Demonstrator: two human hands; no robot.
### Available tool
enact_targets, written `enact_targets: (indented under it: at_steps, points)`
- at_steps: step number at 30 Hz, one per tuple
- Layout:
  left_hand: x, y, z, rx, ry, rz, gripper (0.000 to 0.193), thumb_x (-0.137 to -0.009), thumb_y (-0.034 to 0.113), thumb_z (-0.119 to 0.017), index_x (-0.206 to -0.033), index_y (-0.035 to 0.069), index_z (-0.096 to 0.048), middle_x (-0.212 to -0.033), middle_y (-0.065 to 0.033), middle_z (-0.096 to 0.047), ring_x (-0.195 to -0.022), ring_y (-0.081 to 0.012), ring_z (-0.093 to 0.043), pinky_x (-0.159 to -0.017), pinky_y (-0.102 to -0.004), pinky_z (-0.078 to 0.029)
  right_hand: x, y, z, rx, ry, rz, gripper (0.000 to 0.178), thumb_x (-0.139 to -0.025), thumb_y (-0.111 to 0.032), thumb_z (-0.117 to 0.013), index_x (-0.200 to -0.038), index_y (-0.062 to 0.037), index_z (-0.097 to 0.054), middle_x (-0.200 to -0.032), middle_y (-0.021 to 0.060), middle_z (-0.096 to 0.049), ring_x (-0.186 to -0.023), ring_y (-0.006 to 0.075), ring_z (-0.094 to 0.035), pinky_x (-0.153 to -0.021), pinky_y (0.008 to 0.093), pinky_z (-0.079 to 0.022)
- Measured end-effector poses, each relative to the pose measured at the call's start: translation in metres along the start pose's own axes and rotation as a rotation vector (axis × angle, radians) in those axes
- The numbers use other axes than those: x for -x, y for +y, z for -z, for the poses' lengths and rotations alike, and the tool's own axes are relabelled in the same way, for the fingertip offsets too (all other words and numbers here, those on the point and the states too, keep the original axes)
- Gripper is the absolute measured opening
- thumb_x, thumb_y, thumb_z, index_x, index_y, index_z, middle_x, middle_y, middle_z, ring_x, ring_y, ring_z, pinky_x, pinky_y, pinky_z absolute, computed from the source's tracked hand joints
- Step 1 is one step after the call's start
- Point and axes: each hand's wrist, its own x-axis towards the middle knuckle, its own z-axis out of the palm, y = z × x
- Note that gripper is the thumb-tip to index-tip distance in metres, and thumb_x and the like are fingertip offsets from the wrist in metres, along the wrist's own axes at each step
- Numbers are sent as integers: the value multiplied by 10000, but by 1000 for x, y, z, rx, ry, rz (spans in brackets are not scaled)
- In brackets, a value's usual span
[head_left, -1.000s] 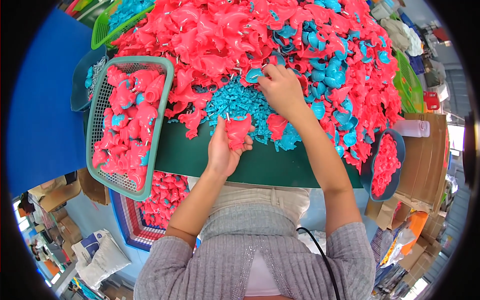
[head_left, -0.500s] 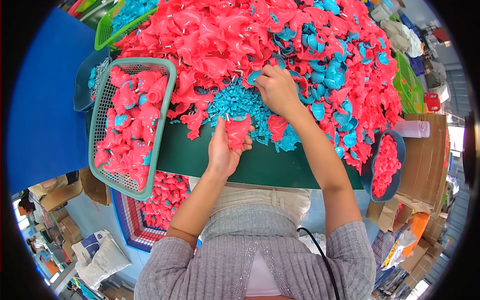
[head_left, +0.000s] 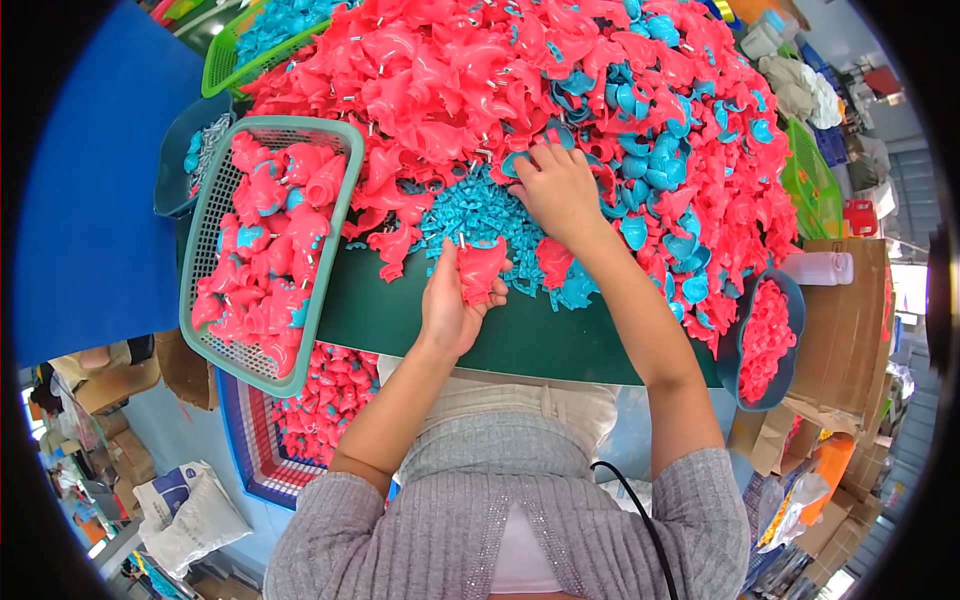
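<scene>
A heap of pink pieces [head_left: 430,90] mixed with blue is spreading over the dark green surface [head_left: 375,310], hiding most of it and running out at the top edge of the view. A grey-green basket [head_left: 338,230] is standing at the left, holding pink-and-blue pieces that are covering one another. Beneath the surface's near edge, a crate [head_left: 265,455] is showing only partly, the surface and the left forearm cutting off its load. A blue-grey bowl [head_left: 732,365] of pink bits is sitting at the right; a second, dark bowl [head_left: 172,185] is lying partly hidden behind the basket. A pile of small blue parts [head_left: 480,205] is resting between the hands and the heap, its bits too small to make out singly.

The left hand [head_left: 450,315] is holding a pink shell [head_left: 482,270] above the near edge of the pile, the grip closing around its sides and the fingers partly disappearing behind it. The right hand [head_left: 557,190] is reaching among blue cups [head_left: 513,165] at the heap's edge; its fingertips are hard to see, so whether its grip is holding anything cannot be told. A tiny metal pin [head_left: 461,241] is sticking up beside the shell's top.
</scene>
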Motion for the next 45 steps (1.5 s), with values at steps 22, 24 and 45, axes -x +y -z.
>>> enact_targets:
  at_steps: [22,24,45]
  points:
    - [3,5,2,53,-12,-25,538,-1003,477,-281,-1145,21,-529,-928,-150,-650,-657,-178,-605,-608,-311,-501,5,8,-12,-458,264,-309,164,-801,-116,-661,-928,-15,-676,-793,146,-662,-781,303,-609,-723,394,-476]
    - [4,9,-5,148,-30,25,524,-1005,456,-285,-1126,17,-544,-950,-138,-650,-689,-183,-599,-639,-323,-486,6,5,-12,-483,254,-329,188,-800,-125,-677,-947,-7,-684,-802,147,-671,-774,274,-633,-717,358,-495]
    - [-14,3,-17,325,-128,20,488,-1005,421,-276,-1198,35,-504,-1076,-120,-608,-931,-223,-570,-839,-358,-451,59,-38,48,-1335,84,-474,104,-818,-87,-683,-883,-7,-675,-1149,104,-552,-1026,186,-543,-853,308,-435]
